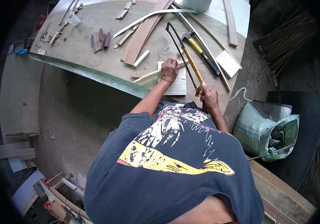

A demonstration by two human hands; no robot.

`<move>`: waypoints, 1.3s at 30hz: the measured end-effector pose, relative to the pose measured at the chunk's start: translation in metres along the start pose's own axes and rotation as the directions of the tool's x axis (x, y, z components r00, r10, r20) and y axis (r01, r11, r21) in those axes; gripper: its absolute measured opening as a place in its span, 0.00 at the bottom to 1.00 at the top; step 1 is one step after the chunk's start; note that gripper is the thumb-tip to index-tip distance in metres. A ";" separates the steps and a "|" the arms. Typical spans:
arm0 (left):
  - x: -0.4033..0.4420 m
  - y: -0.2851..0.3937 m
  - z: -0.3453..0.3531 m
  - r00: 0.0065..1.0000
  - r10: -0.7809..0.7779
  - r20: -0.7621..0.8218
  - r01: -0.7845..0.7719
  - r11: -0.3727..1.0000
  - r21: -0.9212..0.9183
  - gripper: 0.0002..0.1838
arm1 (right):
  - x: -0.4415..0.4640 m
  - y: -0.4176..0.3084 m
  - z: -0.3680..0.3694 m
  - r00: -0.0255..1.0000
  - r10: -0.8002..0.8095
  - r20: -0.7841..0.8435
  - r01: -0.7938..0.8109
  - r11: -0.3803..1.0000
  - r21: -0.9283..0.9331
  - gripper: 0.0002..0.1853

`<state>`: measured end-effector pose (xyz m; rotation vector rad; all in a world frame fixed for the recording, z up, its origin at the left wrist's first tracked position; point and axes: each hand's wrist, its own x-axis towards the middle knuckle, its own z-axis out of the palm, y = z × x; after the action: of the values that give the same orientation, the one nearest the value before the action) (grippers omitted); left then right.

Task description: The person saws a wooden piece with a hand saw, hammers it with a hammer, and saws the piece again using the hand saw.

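My left hand (pixel 170 71) is closed over a thin wooden strip (pixel 148 76), pressing it down on a pale board (pixel 178 87) near the table's edge. My right hand (pixel 209 98) grips the handle end of a hacksaw (pixel 193 64) with a yellow frame. The saw stretches away from me, its blade side toward the strip just right of my left hand. Whether the blade touches the wood I cannot tell. A hammer (pixel 201 52) with a yellow and black handle lies just right of the saw.
On the wooden table (pixel 92 67) lie long planks (pixel 145 37), a curved white strip (pixel 148 15), dark red pieces (pixel 101 40), a white block (pixel 228 63) and a clear cup (pixel 73 19). A green woven sack (pixel 253 127) stands on the floor at right.
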<state>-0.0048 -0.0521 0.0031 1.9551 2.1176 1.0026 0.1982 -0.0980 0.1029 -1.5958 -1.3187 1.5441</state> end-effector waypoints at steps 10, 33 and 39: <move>-0.003 -0.001 0.002 1.000 0.024 -0.020 -0.024 1.000 -0.015 0.07 | 0.002 0.003 0.004 0.999 -0.033 0.043 0.035 0.997 -0.062 0.23; -0.003 -0.002 0.005 1.000 0.008 -0.014 -0.008 1.000 0.009 0.05 | -0.005 -0.007 0.007 1.000 -0.029 0.010 0.031 0.979 -0.201 0.26; 0.002 -0.008 0.008 0.999 -0.016 -0.047 0.015 1.000 -0.009 0.05 | 0.008 0.006 0.015 0.996 -0.078 -0.036 0.063 0.949 -0.309 0.26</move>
<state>-0.0083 -0.0468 -0.0062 1.9272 2.1458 1.0639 0.1840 -0.0963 0.0908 -1.7366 -1.6341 1.2969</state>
